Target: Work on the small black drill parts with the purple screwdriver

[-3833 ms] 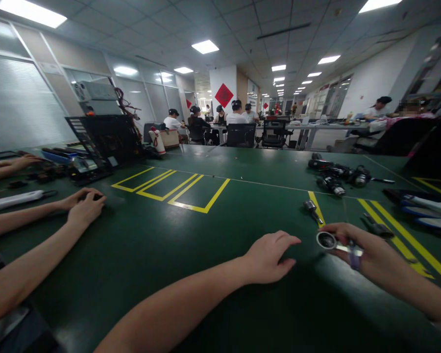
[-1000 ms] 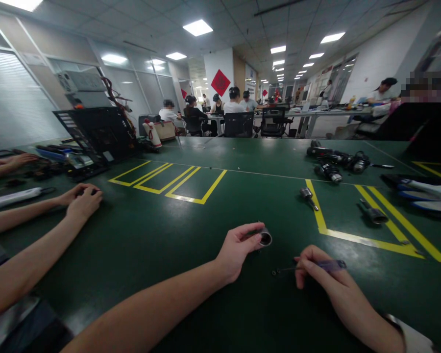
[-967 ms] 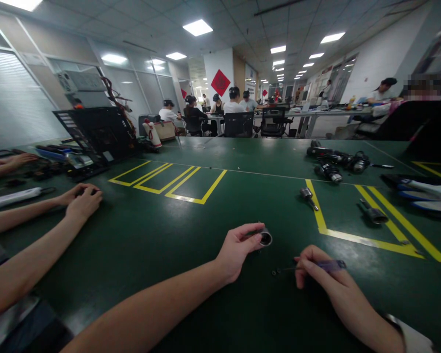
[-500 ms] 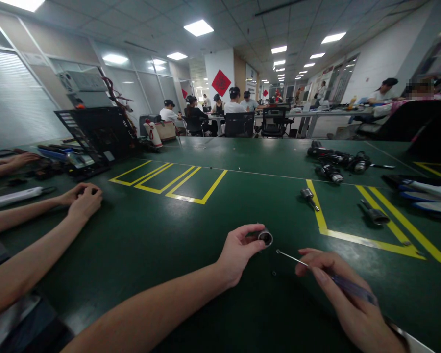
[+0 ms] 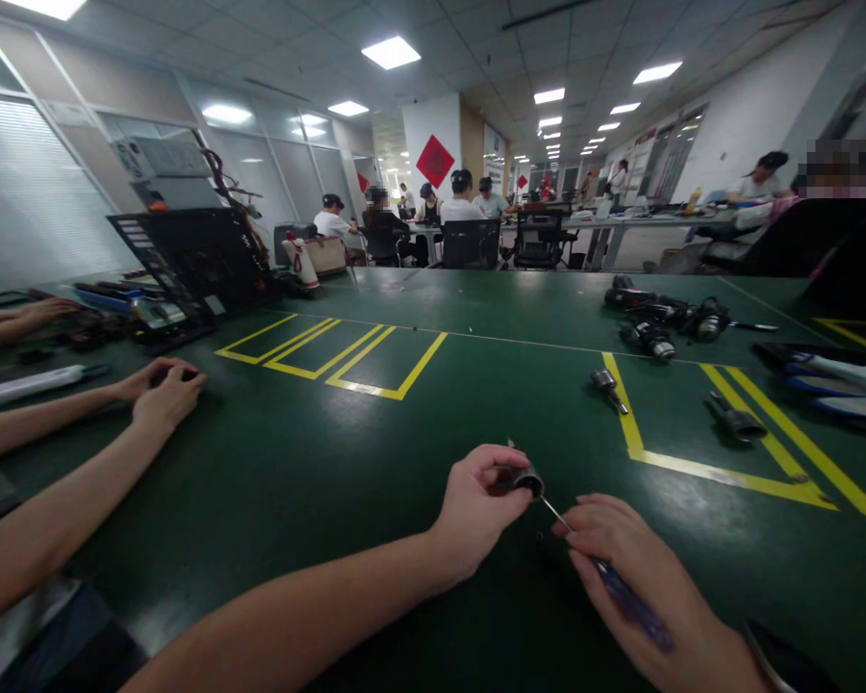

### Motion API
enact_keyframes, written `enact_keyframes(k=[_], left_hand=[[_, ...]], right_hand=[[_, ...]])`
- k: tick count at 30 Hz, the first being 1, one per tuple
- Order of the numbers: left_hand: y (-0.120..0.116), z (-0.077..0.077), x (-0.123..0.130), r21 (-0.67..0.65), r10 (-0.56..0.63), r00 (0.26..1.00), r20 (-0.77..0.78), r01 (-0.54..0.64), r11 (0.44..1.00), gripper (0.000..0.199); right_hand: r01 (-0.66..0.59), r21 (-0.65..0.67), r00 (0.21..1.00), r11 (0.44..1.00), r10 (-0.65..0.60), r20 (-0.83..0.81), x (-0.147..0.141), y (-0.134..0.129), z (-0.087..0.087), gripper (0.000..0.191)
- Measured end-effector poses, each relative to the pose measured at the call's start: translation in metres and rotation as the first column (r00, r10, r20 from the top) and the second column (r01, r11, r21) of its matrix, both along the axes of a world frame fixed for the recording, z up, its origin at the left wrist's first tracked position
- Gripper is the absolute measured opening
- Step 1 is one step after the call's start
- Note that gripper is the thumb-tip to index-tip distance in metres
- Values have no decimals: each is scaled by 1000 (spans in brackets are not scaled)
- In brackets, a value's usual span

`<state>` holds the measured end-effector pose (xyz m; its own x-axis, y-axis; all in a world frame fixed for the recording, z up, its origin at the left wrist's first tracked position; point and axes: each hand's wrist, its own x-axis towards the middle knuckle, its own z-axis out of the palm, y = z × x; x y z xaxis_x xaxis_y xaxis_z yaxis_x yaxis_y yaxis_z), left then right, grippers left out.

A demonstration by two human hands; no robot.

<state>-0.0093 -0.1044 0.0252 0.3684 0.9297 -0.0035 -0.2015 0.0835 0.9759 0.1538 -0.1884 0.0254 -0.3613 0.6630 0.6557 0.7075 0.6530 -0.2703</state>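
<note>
My left hand (image 5: 480,510) is closed around a small metal cup-shaped part (image 5: 528,478), its hollow end turned toward my right hand. A thin pin-like end sticks up behind the fingers. My right hand (image 5: 635,587) grips a screwdriver (image 5: 631,604) with a clear purplish handle, fingertips along its thin shaft. The shaft's far end is at the mouth of the metal part, and its tip is hidden there. Just below, a tiny dark ring-like piece (image 5: 539,536) lies on the green table (image 5: 375,481).
Two similar metal parts, one upper (image 5: 607,390) and one lower (image 5: 737,419), lie by the yellow tape at right. Dark power tools (image 5: 668,318) lie behind, white-and-blue gloves (image 5: 841,385) far right. At left are a co-worker's hands (image 5: 163,393) and a black metal frame (image 5: 194,255).
My right hand has moved left, bringing the screwdriver's tip from outside the metal part into its mouth. The tip carried a small ring-like piece earlier. My left hand has tilted the part.
</note>
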Motion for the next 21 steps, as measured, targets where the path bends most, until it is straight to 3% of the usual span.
enact_keyframes(k=[9, 13, 16, 19, 21], left_hand=[[3, -3, 3, -6, 67, 997, 22, -67, 998, 22], [3, -6, 3, 3, 70, 997, 10, -70, 998, 21], [5, -7, 1, -5, 71, 997, -7, -71, 997, 21], [7, -7, -1, -53, 80, 996, -38, -82, 995, 22], [9, -6, -3, -83, 79, 995, -60, -84, 993, 23]], right_hand=[[-20, 16, 996, 1000, 18, 91, -6, -2, 10, 26], [-25, -36, 1000, 999, 25, -3, -6, -4, 6, 26], [3, -214, 969, 977, -56, -239, 1, -2, 1, 13], [-21, -489, 858, 872, -236, -457, 9, 3, -6, 21], [-94, -594, 797, 799, -297, -526, 12, 8, -9, 26]])
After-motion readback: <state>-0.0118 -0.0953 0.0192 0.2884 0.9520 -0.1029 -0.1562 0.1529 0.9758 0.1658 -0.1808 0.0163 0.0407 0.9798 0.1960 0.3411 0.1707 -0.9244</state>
